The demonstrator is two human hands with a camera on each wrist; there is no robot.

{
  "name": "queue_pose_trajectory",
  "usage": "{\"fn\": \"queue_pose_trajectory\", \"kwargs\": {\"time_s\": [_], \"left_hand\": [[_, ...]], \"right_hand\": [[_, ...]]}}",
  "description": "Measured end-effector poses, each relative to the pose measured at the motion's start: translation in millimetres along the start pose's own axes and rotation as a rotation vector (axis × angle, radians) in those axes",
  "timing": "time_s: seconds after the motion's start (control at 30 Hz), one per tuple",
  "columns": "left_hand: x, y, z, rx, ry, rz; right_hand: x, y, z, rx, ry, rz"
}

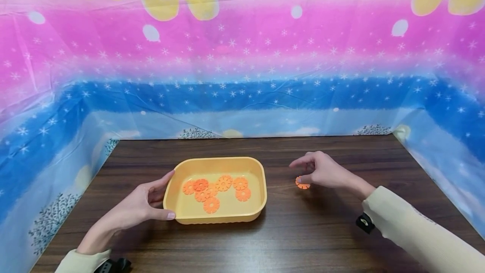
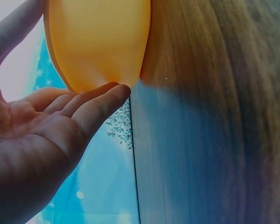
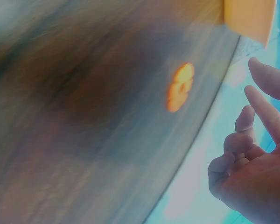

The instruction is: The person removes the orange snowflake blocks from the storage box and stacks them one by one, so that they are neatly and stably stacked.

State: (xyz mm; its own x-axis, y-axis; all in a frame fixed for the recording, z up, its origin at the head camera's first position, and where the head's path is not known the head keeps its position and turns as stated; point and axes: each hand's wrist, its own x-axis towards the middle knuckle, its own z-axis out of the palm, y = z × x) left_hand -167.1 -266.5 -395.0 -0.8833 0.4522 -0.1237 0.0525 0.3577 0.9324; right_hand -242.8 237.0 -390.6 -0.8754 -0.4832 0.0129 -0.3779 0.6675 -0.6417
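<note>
A yellow plastic tray [image 1: 215,219] stands on the table, with several orange notched plastic discs [image 1: 211,205] lying in it, some overlapping. My left hand [image 1: 132,205] holds the tray's left end, thumb at the near corner and index finger at the far one. In the left wrist view, its other fingers [image 2: 100,100] lie along the tray's outer wall. Right of the tray, one more orange disc [image 3: 177,99] lies on the tabletop. Over it hovers my right hand [image 1: 326,172], thumb and index finger spread apart, the other fingers bent; the right wrist view shows nothing between them.
The dark wood-grain table [image 1: 280,239] runs back to a printed cloth backdrop [image 1: 242,62] that rises behind it and along both sides. Dark wrist straps show at both cuffs, such as the one under the right sleeve [image 1: 401,218].
</note>
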Motion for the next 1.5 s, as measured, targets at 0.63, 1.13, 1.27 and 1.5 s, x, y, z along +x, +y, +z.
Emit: {"fn": "queue_pose_trajectory", "kwargs": {"time_s": [0.63, 1.13, 1.27, 1.5], "left_hand": [[0.1, 1.4, 1.0, -0.020, -0.014, -0.008], [-0.1, 0.1, 1.7, -0.029, -0.012, -0.004], [-0.2, 0.9, 0.8, -0.016, -0.005, -0.003], [-1.0, 0.6, -0.4, -0.026, -0.005, -0.004]], "right_hand": [[45.9, -85.4, 23.6, -0.026, -0.127, -0.208], [79.7, -117.4, 78.3, 0.037, -0.281, -0.285], [85.8, -120.5, 90.6, 0.027, -0.297, -0.293], [95.1, -124.7, 108.1, 0.040, -0.335, -0.285]]}}
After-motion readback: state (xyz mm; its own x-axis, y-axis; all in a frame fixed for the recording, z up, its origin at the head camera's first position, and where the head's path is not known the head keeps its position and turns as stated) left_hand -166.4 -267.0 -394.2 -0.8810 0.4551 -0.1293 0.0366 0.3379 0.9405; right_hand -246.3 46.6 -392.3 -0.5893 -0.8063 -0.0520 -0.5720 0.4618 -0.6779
